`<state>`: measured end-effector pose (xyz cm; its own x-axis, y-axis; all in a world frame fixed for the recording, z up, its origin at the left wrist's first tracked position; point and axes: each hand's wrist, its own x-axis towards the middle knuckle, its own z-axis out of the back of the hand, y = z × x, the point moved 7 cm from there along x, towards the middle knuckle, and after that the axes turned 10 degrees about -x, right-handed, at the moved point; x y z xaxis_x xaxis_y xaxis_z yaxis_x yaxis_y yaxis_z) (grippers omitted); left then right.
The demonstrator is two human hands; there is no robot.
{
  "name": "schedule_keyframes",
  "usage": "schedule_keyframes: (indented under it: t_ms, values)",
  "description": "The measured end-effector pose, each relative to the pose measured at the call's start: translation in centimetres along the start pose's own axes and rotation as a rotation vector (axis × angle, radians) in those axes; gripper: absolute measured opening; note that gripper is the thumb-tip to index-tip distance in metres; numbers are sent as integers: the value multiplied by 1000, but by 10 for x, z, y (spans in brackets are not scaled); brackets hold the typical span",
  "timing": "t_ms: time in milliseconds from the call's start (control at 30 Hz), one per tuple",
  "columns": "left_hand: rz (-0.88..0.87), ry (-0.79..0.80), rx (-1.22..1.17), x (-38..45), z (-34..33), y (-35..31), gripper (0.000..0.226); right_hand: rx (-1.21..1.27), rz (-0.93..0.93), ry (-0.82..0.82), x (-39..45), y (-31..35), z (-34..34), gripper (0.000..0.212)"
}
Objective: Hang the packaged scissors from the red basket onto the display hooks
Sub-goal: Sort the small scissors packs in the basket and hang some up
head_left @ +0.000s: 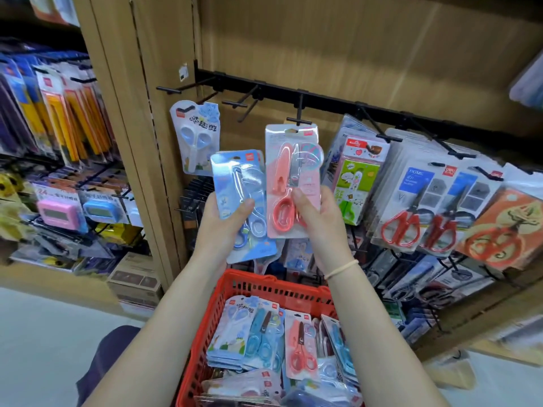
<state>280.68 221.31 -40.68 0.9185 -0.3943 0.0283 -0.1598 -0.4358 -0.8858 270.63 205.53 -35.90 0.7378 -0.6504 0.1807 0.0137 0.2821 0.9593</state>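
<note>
Scissors packs held up before black hooks (298, 121), left hand (223, 220) gripping a stack of blue packs (238, 198), right hand (316, 218) pinching one pink pack (291, 183) just under a hook, one white pack (196, 136) hanging far left, red basket (273, 284) near, below, holding many more.

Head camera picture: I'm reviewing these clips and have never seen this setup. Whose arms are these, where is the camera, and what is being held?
There is no machine here. The one picture comes from a wide-angle camera worn on a person's head, looking forward and down at their own arms in a shop. The left hand holds a blue scissors pack. The right hand holds a pink scissors pack raised to a black display hook; whether it is threaded on, I cannot tell. Below, a red basket holds more packaged scissors. Another pack with pale blue scissors already hangs to the left, and red-handled scissors hang to the right.
</note>
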Motion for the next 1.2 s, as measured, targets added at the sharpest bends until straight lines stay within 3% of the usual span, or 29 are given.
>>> schedule_keyframes:
  t_ms: [267, 433, 633, 800, 933, 1067, 1200]
  values:
    - [12, -67, -54, -4, 21, -5, 35, -15, -15, -56, 8, -6, -2, 8]
    - [80, -135, -64, -3, 24, -5, 19, -25, -23, -96, 10, -11, -1, 8]
    - [76, -100, -45, -5, 16, -6, 12, -64, -125, -116, 21, -20, 1, 31]
    - [60, -52, -47, -4, 10, -1, 19, -170, -254, -131, 4, -51, 6, 53]
    - [31, -33, -37, -3, 2, 6, 24, -162, -155, -2, -13, -40, -1, 29]
    - [4, 17, -20, -5, -11, 8, 49, -149, -42, 188, -22, -23, -17, 17]
    - [-27, 15, -15, -3, -10, 7, 36, -113, -45, 159, -19, -17, -15, 9]
